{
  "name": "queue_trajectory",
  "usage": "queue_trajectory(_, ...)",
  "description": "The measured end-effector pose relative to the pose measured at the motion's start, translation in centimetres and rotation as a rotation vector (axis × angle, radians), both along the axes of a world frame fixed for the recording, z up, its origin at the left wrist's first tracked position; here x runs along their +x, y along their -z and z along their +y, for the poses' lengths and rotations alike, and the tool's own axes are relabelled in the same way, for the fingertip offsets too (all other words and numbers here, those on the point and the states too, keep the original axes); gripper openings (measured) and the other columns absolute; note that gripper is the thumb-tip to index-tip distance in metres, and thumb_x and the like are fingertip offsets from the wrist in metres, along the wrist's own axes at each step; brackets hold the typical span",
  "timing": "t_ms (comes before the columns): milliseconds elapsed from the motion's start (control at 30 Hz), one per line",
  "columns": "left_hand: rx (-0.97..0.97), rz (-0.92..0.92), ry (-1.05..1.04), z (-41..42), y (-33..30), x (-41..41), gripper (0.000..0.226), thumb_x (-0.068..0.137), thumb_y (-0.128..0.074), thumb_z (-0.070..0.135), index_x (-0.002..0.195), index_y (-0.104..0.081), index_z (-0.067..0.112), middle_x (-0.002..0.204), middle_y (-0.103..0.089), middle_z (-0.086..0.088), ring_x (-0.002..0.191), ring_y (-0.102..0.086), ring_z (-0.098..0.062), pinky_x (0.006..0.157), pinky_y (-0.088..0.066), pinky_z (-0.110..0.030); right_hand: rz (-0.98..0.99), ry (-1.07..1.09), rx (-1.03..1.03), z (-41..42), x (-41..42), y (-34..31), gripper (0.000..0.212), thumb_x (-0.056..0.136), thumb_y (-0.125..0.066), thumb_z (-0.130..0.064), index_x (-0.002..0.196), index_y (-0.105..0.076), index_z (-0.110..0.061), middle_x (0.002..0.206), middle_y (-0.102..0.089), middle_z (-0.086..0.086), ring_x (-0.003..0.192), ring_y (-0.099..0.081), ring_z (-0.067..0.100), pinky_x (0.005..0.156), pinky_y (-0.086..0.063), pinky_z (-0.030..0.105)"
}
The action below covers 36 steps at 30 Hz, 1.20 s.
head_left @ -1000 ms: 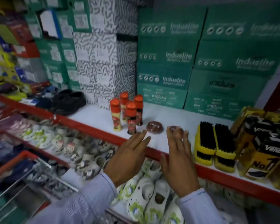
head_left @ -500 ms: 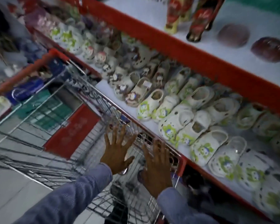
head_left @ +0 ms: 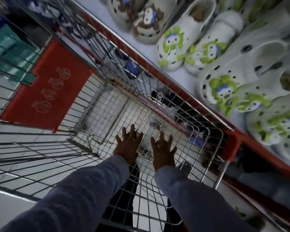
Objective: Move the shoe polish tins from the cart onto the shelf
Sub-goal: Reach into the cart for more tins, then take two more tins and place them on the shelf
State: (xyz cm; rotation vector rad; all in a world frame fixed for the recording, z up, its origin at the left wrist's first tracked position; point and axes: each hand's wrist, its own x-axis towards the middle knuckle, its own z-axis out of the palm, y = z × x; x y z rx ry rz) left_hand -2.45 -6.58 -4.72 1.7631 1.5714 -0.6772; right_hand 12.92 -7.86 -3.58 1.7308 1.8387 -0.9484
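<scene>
I look straight down into the wire shopping cart [head_left: 197, 129]. My left hand [head_left: 128, 146] and my right hand [head_left: 162, 149] reach deep into its basket side by side, backs up, fingers spread, nothing held. Something small and pale [head_left: 145, 152] shows between and under the hands at the basket floor, too blurred to name. No shoe polish tin can be made out. The shelf with the tins is out of the frame.
A red flap [head_left: 45, 86] with printed symbols lies in the cart at left. To the right runs a red-edged lower shelf [head_left: 251, 139] packed with white clogs [head_left: 176, 46] bearing green figures. Green boxes [head_left: 5, 46] sit at far left. Pale floor shows through the mesh.
My hands left the upper shelf, where two tins lay, and went down into the cart. The view swung from the shelf to the basket; both hands now reach deeper toward its floor.
</scene>
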Motion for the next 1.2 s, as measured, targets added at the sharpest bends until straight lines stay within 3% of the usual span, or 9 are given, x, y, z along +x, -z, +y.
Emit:
queue_trajectory(200, 0.113, -0.024, 0.054, 0.8, 0.5, 0.3, 0.059, 0.093, -0.052, -0.001, 0.148, -0.036, 0.015, 0.148, -0.034, -0.015, 0.134, -0.038, -0.042, 0.099, -0.053, -0.05, -0.038, 0.0, 0.022, 0.6, 0.6, 2.0, 0.054, 0.102, -0.035, -0.002, 0.153, -0.033, -0.022, 0.166, -0.011, 0.021, 0.148, -0.022, 0.049, 0.105, -0.047, 0.056)
queue_trajectory(300, 0.078, -0.01, 0.065, 1.7, -0.9, 0.3, 0.056, 0.091, -0.058, 0.004, 0.144, -0.039, 0.011, 0.146, -0.038, -0.015, 0.133, -0.04, -0.04, 0.103, -0.049, -0.05, -0.001, 0.034, -0.008, 2.6, 0.3, 0.1, 0.041, 0.097, -0.054, -0.008, 0.137, -0.051, -0.016, 0.145, -0.044, 0.017, 0.129, -0.048, 0.04, 0.099, -0.052, 0.049)
queue_trajectory(400, 0.1, -0.072, -0.006, 3.4, -4.7, -0.1, 0.053, 0.081, -0.072, 0.023, 0.128, -0.053, 0.01, 0.151, -0.04, -0.012, 0.138, -0.039, -0.035, 0.108, -0.043, -0.049, 0.068, 0.079, -0.012, 5.0, 0.0, -4.7, 0.056, 0.086, -0.071, -0.011, 0.137, -0.048, -0.015, 0.141, -0.047, 0.015, 0.127, -0.052, 0.04, 0.099, -0.054, 0.048)
queue_trajectory(533, 0.293, -0.198, -0.099, 4.5, -11.7, -1.0, 0.027, 0.068, -0.075, 0.033, 0.091, -0.069, 0.021, 0.123, -0.062, -0.003, 0.124, -0.054, -0.03, 0.101, -0.042, -0.035, 0.215, 0.136, 0.0, 7.9, 0.8, -13.6, 0.087, 0.072, -0.084, -0.024, 0.146, -0.038, -0.013, 0.14, -0.052, 0.015, 0.129, -0.053, 0.038, 0.103, -0.051, 0.043)
queue_trajectory(700, 0.609, -0.433, -0.261, 5.4, -23.7, -0.6, 0.036, 0.055, -0.081, 0.027, 0.086, -0.067, 0.016, 0.09, -0.064, 0.0, 0.1, -0.06, -0.035, 0.09, -0.048, -0.038, 0.345, 0.162, 0.246, 10.3, 3.0, -27.3, 0.062, 0.061, -0.088, -0.027, 0.115, -0.061, -0.013, 0.119, -0.065, 0.009, 0.111, -0.063, 0.029, 0.087, -0.054, 0.032)
queue_trajectory(833, 0.914, -0.491, -0.254, 7.7, -34.9, 1.3, 0.057, 0.05, -0.077, 0.038, 0.103, -0.065, 0.021, 0.099, -0.072, -0.006, 0.1, -0.059, -0.027, 0.081, -0.048, -0.029, 0.402, 0.177, 0.476, 11.5, 5.2, -37.8, 0.064, 0.059, -0.089, -0.034, 0.116, -0.065, -0.016, 0.115, -0.066, 0.009, 0.108, -0.064, 0.028, 0.088, -0.055, 0.036)
queue_trajectory(967, 0.966, -0.554, -0.299, 9.5, -42.7, 3.4, 0.081, 0.053, -0.078, 0.041, 0.129, -0.057, 0.022, 0.114, -0.067, -0.003, 0.101, -0.066, -0.023, 0.08, -0.046, -0.023, 0.429, 0.171, 0.602, 12.2, 7.8, -46.0, 0.065, 0.056, -0.089, -0.029, 0.117, -0.068, -0.022, 0.116, -0.068, 0.006, 0.109, -0.064, 0.024, 0.091, -0.055, 0.034)
queue_trajectory(1100, 1.062, -0.72, -0.211, 11.4, -49.4, 6.9, 0.067, 0.051, -0.077, 0.044, 0.109, -0.044, 0.04, 0.081, -0.061, 0.023, 0.07, -0.063, 0.008, 0.052, -0.044, -0.007, 0.474, 0.246, 0.789, 12.6, 11.5, -52.0, 0.068, 0.052, -0.089, -0.031, 0.117, -0.07, -0.023, 0.112, -0.073, -0.001, 0.105, -0.068, 0.017, 0.09, -0.055, 0.029)
queue_trajectory(1200, 1.077, -0.802, -0.162, 13.6, -52.5, 10.0, 0.066, 0.055, -0.086, 0.039, 0.1, -0.038, 0.042, 0.083, -0.065, 0.021, 0.08, -0.062, 0.018, 0.056, -0.045, -0.003, 0.458, 0.341, 0.876, 13.3, 14.8, -54.7, 0.082, 0.052, -0.09, -0.036, 0.129, -0.063, -0.023, 0.123, -0.07, 0.0, 0.112, -0.066, 0.018, 0.097, -0.054, 0.03)
